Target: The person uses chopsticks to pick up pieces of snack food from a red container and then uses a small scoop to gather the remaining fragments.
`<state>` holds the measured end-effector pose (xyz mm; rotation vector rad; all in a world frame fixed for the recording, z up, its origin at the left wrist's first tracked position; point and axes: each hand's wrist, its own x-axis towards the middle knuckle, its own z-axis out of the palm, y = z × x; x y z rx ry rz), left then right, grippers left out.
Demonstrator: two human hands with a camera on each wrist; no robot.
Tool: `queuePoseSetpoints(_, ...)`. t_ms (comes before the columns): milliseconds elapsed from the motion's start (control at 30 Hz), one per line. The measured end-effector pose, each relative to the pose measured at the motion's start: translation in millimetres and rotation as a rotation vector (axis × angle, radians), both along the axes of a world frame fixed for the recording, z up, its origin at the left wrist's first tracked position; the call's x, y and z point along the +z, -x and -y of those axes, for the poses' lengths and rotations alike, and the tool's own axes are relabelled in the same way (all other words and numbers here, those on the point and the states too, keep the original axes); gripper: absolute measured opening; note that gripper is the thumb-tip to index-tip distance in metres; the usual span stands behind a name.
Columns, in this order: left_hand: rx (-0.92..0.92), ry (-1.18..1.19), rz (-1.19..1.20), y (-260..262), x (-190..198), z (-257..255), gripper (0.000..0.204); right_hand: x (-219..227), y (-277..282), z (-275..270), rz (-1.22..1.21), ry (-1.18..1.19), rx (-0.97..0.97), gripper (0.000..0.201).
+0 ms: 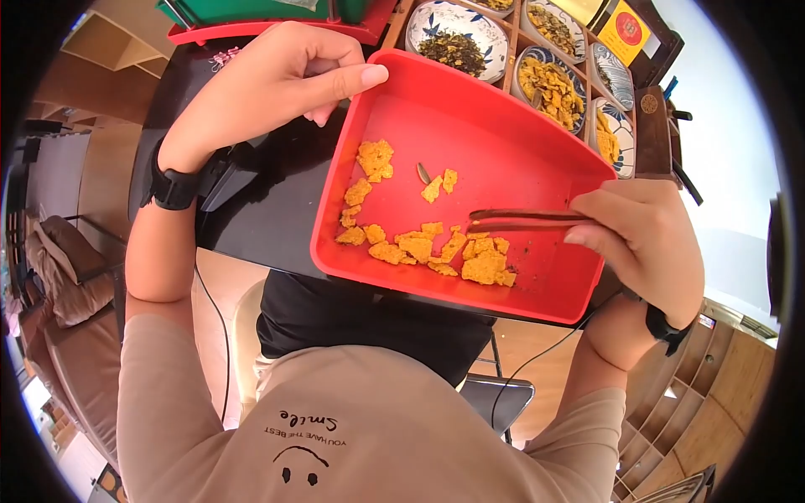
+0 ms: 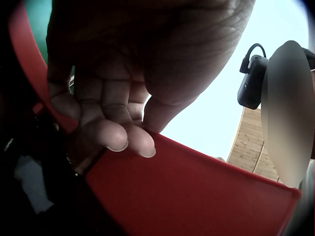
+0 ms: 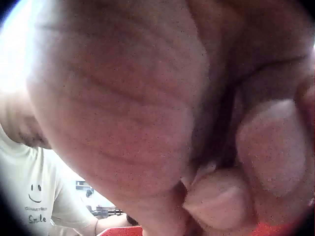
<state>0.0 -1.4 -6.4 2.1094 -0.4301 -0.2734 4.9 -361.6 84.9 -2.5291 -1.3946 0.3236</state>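
Observation:
A red plastic tray [image 1: 402, 109] is tilted over the dark table edge in the head view. My left hand [image 1: 277, 84] pinches its left upper rim between thumb and fingers; the left wrist view shows the fingertips [image 2: 140, 142] at the red wall. My right hand [image 1: 646, 243], by the tray's right wall, holds slim brown tweezers [image 1: 537, 221]. Their tips lie over the tray, just above the yellow-orange flaky pieces [image 1: 415, 245] gathered along the near side. Two small pieces [image 1: 432, 189] and a dark sliver [image 1: 423, 173] lie mid-tray. In the right wrist view, the palm hides the tweezers.
Beyond the tray, a wooden divided box [image 1: 511, 42] holds patterned dishes with dark dried leaves [image 1: 453, 52] and yellow flakes [image 1: 549, 88]. A green container [image 1: 243, 15] on a red base stands at back left. Cables hang near the black table [image 1: 251, 226].

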Motion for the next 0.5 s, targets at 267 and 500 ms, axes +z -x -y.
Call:
queuePoseSetpoints(267,-0.009,0.014,0.033,1.8,0.9,0.7,0.037,-4.8,4.8,-16.6,-0.019,0.011,0.161,0.03)
queuePoseSetpoints(500,-0.019,0.012,0.045,0.5,-1.9,-0.4,0.038,-14.6,5.4,-20.1,0.011,0.03,0.173,0.027)
